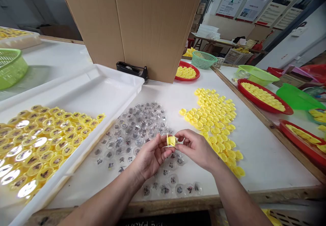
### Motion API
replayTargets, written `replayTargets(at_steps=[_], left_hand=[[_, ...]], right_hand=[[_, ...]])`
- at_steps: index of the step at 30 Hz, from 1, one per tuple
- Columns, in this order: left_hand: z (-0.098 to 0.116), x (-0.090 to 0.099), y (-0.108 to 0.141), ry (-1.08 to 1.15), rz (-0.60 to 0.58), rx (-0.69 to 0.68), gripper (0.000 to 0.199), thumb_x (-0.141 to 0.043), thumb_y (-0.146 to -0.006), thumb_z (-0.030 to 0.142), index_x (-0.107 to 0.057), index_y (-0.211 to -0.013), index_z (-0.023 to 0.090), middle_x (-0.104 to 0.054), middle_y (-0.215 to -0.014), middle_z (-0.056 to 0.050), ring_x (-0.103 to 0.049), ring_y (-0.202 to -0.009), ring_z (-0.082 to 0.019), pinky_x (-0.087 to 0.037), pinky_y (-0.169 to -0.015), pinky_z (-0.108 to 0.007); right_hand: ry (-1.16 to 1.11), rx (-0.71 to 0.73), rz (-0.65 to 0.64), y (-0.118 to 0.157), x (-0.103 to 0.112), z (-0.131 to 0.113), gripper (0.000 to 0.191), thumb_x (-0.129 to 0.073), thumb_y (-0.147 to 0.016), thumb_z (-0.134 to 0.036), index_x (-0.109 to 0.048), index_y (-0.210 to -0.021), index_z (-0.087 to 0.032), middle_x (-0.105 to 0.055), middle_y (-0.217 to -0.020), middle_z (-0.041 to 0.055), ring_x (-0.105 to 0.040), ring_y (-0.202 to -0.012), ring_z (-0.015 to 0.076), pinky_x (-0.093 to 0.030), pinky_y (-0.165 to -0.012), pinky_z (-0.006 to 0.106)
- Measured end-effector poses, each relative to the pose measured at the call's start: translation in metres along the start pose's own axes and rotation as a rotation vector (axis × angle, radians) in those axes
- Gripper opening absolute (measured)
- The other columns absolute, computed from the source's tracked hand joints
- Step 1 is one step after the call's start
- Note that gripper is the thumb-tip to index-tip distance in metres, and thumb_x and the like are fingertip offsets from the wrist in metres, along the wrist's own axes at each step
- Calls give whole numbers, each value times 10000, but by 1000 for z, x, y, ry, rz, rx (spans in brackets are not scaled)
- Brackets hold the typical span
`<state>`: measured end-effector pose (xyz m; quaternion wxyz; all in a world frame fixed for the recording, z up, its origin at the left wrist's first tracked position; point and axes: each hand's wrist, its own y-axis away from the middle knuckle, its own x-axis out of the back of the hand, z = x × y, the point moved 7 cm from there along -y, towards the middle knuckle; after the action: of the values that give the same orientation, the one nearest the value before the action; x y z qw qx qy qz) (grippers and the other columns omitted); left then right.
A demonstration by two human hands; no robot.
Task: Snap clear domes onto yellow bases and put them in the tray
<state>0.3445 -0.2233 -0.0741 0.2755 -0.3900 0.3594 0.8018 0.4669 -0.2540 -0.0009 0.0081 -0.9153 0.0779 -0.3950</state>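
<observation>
My left hand [152,155] holds a small yellow plastic cup-like piece [171,140] by its rim, turned on its side. From the right, the fingertips of my right hand [195,148] pinch at the piece's other end, where something pale shows that is too small to make out. Beneath my hands lie many clear round discs [139,124] printed with small dark animal pictures. To the right of them spreads a loose heap of yellow pieces [216,112] like the held one. A white tray [114,75] on the left contains rows of yellow pieces topped with picture discs [56,160].
A tall cardboard sheet [137,25] stands at the back, with a black tape dispenser [132,70] at its foot. Red plates of yellow pieces [265,95] and a green basket [203,59] sit right and behind. A wooden strip [254,112] edges the table. Another green basket [11,68] is at left.
</observation>
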Motion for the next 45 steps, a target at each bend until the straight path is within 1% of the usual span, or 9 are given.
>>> replayTargets(at_steps=[6, 11, 18, 24, 27, 32, 39, 42, 45], left_hand=[[0, 3, -1, 34, -8, 4, 152, -529, -853, 123, -640, -916, 39, -687, -855, -126, -679, -757, -139, -553, -695, -156], [6, 9, -2, -9, 37, 22, 278, -477, -878, 130, -516, -1152, 96, -679, -963, -170, -687, -729, -153, -564, -651, -183], [17, 15, -4, -31, 120, -22, 278, -454, -881, 128, -491, -1154, 91, -656, -1013, -204, -688, -735, -162, -562, -645, -171], [14, 15, -2, -12, 131, -15, 271, -438, -903, 189, -539, -1117, 57, -657, -990, -170, -686, -760, -183, -572, -651, -178], [13, 13, 3, -29, 132, -17, 275, -436, -905, 186, -547, -1117, 52, -659, -981, -162, -686, -756, -185, -576, -657, -189], [10, 18, 12, -79, 154, -5, 270, -466, -890, 170, -543, -1126, 64, -665, -950, -142, -686, -717, -177, -576, -629, -190], [4, 26, 15, -129, 150, 12, 272, -494, -875, 169, -533, -1129, 81, -656, -952, -142, -686, -724, -181, -566, -621, -190], [-2, 24, 15, -177, 126, 40, 276, -509, -870, 177, -526, -1133, 93, -647, -974, -148, -683, -712, -178, -559, -594, -192], [-7, 21, 14, -221, 95, 57, 258, -524, -865, 193, -534, -1109, 106, -645, -941, -131, -680, -707, -176, -552, -582, -192]], right_hand=[[45, 165, -7, -2, -6, -28, 151, -518, -813, -111, -603, -879, -217, -610, -861, 11, -589, -764, 129, -467, -674, 253], [149, 55, 50, 1, 9, 8, 103, -530, -807, -140, -607, -809, -207, -620, -789, -1, -585, -728, 138, -451, -667, 264], [222, -73, -32, 35, -2, 64, 151, -478, -808, -134, -601, -762, -208, -621, -766, 4, -579, -720, 156, -439, -672, 292], [182, -97, -16, 41, -14, 74, 141, -518, -787, -156, -602, -885, -211, -590, -853, 20, -588, -765, 155, -449, -693, 281], [157, -95, -57, 40, -21, 75, 238, -575, -745, -157, -597, -971, -229, -563, -927, 11, -587, -717, 130, -446, -661, 261], [137, -78, -103, 35, -28, 76, 326, -567, -675, -70, -617, -949, -239, -540, -909, -5, -540, -665, 109, -416, -619, 244], [103, -102, -98, 29, -19, 61, 162, -591, -689, -127, -537, -823, -200, -567, -833, -20, -530, -590, 92, -420, -582, 240], [93, -76, -88, 27, -9, 38, 171, -578, -717, -132, -523, -861, -207, -576, -809, -23, -544, -600, 96, -437, -592, 240], [160, 62, -65, 22, -3, -1, 219, -553, -728, -85, -521, -909, -204, -568, -851, 1, -546, -661, 113, -446, -631, 256]])
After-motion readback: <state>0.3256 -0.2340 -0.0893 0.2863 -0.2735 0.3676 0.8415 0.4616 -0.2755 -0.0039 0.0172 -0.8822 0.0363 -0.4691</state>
